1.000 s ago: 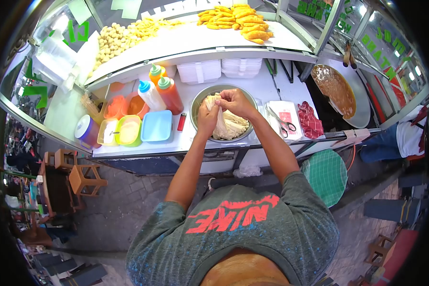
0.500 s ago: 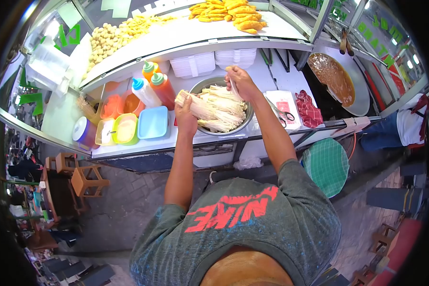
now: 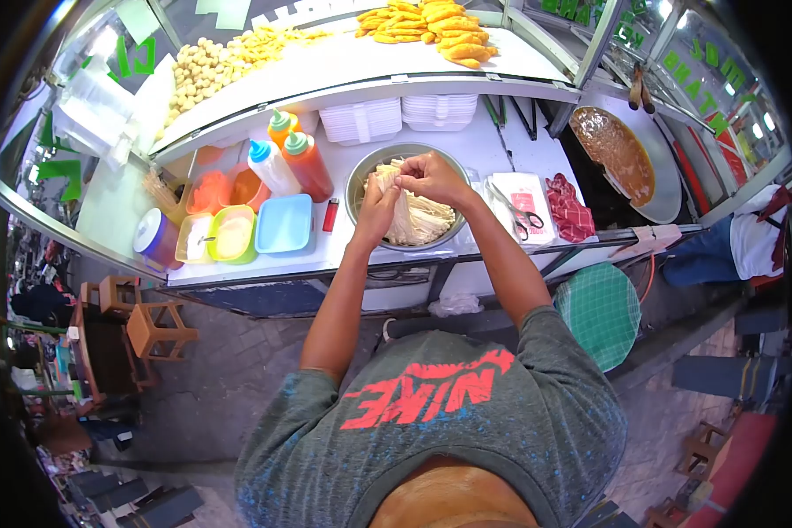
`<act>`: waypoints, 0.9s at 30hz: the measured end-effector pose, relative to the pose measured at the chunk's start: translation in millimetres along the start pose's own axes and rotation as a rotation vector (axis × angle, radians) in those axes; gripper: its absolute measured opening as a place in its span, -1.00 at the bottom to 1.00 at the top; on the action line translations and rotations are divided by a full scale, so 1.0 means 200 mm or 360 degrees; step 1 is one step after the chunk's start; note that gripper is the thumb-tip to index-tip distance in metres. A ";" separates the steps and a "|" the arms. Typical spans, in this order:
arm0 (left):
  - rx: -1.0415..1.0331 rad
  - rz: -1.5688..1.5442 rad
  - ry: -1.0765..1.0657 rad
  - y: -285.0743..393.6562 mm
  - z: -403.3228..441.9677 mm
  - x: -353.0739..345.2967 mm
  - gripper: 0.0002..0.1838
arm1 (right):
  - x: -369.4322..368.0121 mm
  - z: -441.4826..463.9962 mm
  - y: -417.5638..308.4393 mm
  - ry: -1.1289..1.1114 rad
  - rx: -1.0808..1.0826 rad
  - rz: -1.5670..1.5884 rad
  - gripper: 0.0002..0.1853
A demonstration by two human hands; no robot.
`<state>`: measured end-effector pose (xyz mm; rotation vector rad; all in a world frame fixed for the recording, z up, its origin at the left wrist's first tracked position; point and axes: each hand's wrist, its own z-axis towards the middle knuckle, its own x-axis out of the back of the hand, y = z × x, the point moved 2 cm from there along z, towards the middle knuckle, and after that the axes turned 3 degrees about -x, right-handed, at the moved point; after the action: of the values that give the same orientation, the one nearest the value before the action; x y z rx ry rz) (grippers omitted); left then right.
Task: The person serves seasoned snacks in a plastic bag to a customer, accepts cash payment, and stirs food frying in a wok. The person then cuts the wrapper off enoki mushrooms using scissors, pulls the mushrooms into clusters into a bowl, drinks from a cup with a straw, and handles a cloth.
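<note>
Since the last pic, both hands came back tog. over the bowl (image 3: 350,195), w/ the L hand (image 3: 378,209) nearer, holding the white stringy bunch (image 3: 401,214) just R of its palm, long way twd the person, R hand (image 3: 433,180) pinching its far end.

Illumination is bright and whitish over the surface (image 3: 361,257) and strongest at the upper shelf (image 3: 325,75), which approaches overexposure; the floor (image 3: 228,370) is dimmer, small lamps glare at upper right, and fisheye distortion bends straight edges toward a black, vignetted border.
</note>
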<state>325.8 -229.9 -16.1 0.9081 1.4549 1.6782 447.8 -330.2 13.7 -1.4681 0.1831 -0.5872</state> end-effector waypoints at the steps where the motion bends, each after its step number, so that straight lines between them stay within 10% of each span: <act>1: 0.0002 0.0065 -0.0020 -0.01 0.00 0.00 -0.56 | 0.00 0.00 0.02 -0.0007 0.0000 -0.0030 -0.80; 10: -0.0117 0.0207 0.0134 0.04 -0.05 -0.05 -0.64 | -0.03 -0.02 0.08 0.0015 -0.0007 0.0036 -0.85; 18: 0.0149 -0.1037 0.0410 0.02 0.00 0.07 -0.75 | 0.04 -0.08 0.04 0.0149 -0.0181 0.1428 -0.87; 27: 0.0051 -0.1231 0.0610 -0.01 0.01 0.18 -0.70 | 0.16 0.07 0.10 0.0474 -0.0356 0.0958 -0.78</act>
<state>310.9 -197.8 -15.1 -0.0170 1.7765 1.2604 486.2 -333.2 3.3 -1.4360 0.9142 -0.2910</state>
